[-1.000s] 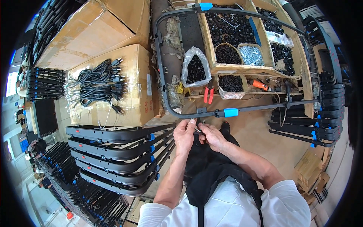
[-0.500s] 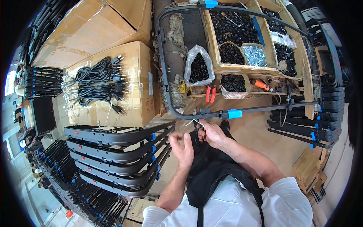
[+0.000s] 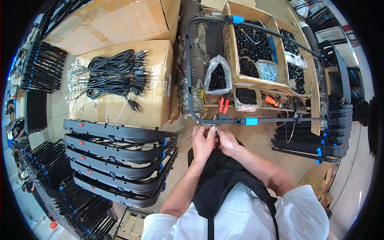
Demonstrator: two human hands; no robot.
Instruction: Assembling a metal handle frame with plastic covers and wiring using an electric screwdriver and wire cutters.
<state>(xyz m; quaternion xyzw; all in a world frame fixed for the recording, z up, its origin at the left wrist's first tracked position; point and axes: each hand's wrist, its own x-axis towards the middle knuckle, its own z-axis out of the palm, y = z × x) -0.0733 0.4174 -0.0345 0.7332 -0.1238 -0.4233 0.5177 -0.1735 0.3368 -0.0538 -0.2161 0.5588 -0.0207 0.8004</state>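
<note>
Just below the near bar of a black tubular frame [image 3: 276, 119] with rounded corners, my two hands meet. My left hand [image 3: 203, 143] pinches pale wire ends [image 3: 216, 129] between thumb and forefinger. Close against it, my right hand [image 3: 229, 144] is closed with curled fingers around a dark cord, mostly hidden by the fingers and the black apron [image 3: 216, 172]. A small black block [image 3: 223, 117] sits on the bar just above my hands, and a blue wrap [image 3: 251, 121] is farther right along it.
At left, coiled black power cords [image 3: 114, 64] lie on a cardboard box [image 3: 160, 92], above stacked black curved housings [image 3: 116, 150]. Ahead are a partitioned wooden box [image 3: 256, 83] of small parts, a plastic bag [image 3: 218, 76], red-handled pliers [image 3: 224, 105] and an orange-handled tool [image 3: 272, 100].
My left hand has moved up and right from beside the right hand, closing on the wire ends. The whole view has shifted slightly.
</note>
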